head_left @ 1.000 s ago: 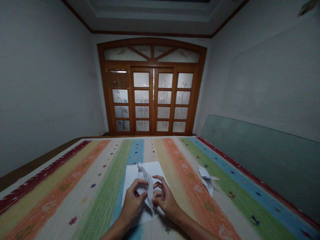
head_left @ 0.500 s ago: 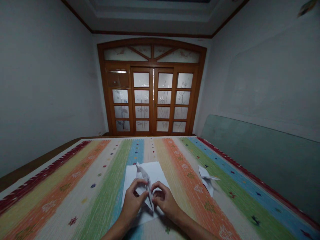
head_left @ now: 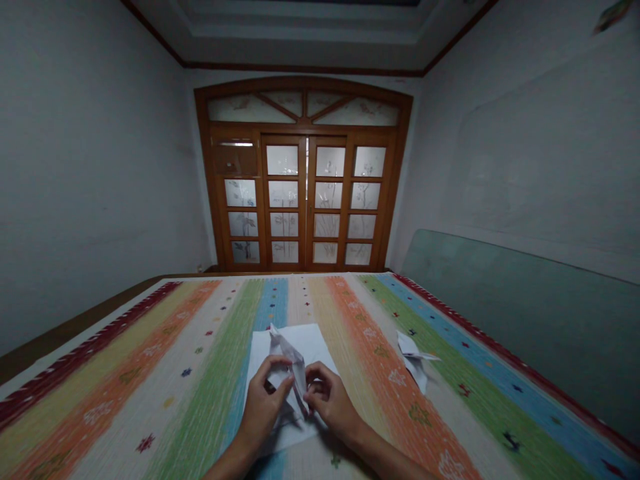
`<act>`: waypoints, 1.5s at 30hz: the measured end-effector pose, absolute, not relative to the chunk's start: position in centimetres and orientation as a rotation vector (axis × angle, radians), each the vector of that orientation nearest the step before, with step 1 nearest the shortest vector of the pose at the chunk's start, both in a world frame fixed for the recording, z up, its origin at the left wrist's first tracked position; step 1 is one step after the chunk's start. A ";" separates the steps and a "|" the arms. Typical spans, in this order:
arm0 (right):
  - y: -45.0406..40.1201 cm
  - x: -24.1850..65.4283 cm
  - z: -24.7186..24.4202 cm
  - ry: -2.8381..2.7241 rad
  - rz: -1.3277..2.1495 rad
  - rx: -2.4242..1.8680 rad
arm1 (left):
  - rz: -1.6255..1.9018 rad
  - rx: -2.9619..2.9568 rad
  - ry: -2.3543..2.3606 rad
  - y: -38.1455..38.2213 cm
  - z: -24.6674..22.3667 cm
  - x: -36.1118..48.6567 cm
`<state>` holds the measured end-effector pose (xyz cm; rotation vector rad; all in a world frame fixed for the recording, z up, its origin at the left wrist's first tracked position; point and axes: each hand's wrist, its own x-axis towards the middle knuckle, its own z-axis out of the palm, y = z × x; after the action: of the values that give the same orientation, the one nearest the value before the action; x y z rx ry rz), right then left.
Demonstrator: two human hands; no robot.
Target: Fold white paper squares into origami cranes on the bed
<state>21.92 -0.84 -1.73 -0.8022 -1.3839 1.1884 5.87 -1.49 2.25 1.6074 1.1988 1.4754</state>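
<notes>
Paper (head_left: pixel 291 353), folded, is pinched by the left hand (head_left: pixel 262 399) and right hand (head_left: pixel 333 404) above a sheet (head_left: pixel 313 341), well inside the side edges of the tablecloth (head_left: pixel 200 393).

We hold our left grip (head_left: pixel 263 395) and right grip (head_left: pixel 334 403) close together, fingertips facing inward. On the left grip, index finger and thumb arch into a rounded pinch; on the right grip, they bend likewise, more tightly. Behind the left grip, our bare left forearm (head_left: pixel 231 459) slants outward; behind the right grip, our bare right forearm (head_left: pixel 387 453) slants wider and lies flatter.
</notes>
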 end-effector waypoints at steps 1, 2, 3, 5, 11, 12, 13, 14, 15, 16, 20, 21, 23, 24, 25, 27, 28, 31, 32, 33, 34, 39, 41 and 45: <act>-0.8 21.9 -1.8 -1.361 1.185 -0.814 | 1.476 1.605 1.203 -1.4 2.2 5.8; -0.8 21.9 -1.8 -1.344 1.187 -0.818 | 1.483 1.606 1.203 -1.4 2.2 5.8; -0.8 21.9 -1.8 -1.335 1.193 -0.816 | 1.500 1.608 1.199 -1.3 2.2 5.8; -0.9 21.9 -1.7 -1.338 1.194 -0.800 | 1.546 1.600 1.175 -1.3 2.1 5.8; -1.1 22.0 -1.3 -1.311 1.068 -0.857 | 1.439 1.449 0.958 -1.8 2.1 6.4; -1.1 22.1 -1.3 -1.294 1.054 -0.866 | 1.408 1.419 0.918 -1.9 2.0 6.5; -1.0 22.1 -1.3 -1.281 1.043 -0.869 | 1.382 1.396 0.886 -2.0 2.0 6.5; -1.0 22.1 -1.4 -1.272 1.035 -0.866 | 1.362 1.381 0.865 -2.0 1.8 6.6; -1.0 22.2 -1.4 -1.270 1.034 -0.861 | 1.347 1.375 0.854 -2.0 1.7 6.6; -1.0 22.3 -1.3 -1.275 1.033 -0.856 | 1.337 1.377 0.850 -2.0 1.6 6.6; -0.9 22.4 -1.3 -1.298 0.984 -0.846 | 1.348 1.417 0.882 -1.6 1.1 6.4; -0.8 22.4 -1.3 -1.295 0.971 -0.845 | 1.355 1.428 0.900 -1.6 1.0 6.3; -0.8 22.3 -1.4 -1.276 0.974 -0.843 | 1.356 1.444 0.938 -1.6 1.0 6.3; -0.8 22.3 -1.4 -1.262 0.980 -0.841 | 1.348 1.451 0.950 -1.6 1.0 6.3; -0.8 22.2 -1.5 -1.246 0.982 -0.840 | 1.331 1.461 0.954 -1.7 1.0 6.3; -0.9 22.2 -1.5 -1.232 0.977 -0.835 | 1.300 1.479 0.956 -1.8 1.2 6.3; -0.9 22.2 -1.4 -1.236 0.970 -0.831 | 1.280 1.489 0.964 -1.8 1.3 6.3; -1.2 22.4 -1.1 -1.302 0.944 -0.817 | 1.228 1.515 1.015 -1.9 1.7 6.0; -1.2 22.4 -1.0 -1.324 0.939 -0.819 | 1.220 1.526 1.025 -2.0 1.9 5.8; -1.3 22.5 -0.9 -1.339 0.935 -0.826 | 1.217 1.542 1.021 -2.1 2.1 5.6; -1.3 22.6 -0.8 -1.344 0.936 -0.834 | 1.228 1.560 1.004 -2.2 2.2 5.4; -1.3 23.0 -0.9 -1.344 0.986 -0.821 | 1.344 1.665 0.960 -2.3 2.8 5.0; -1.2 23.0 -0.9 -1.368 0.979 -0.810 | 1.327 1.705 1.016 -2.1 2.6 5.2; -1.1 22.7 -1.1 -1.378 0.898 -0.830 | 1.343 1.693 1.084 -1.7 1.8 5.8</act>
<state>22.73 -1.11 -1.06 -0.8300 -1.3783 0.8976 5.76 -1.67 1.80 1.6933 1.0841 1.3426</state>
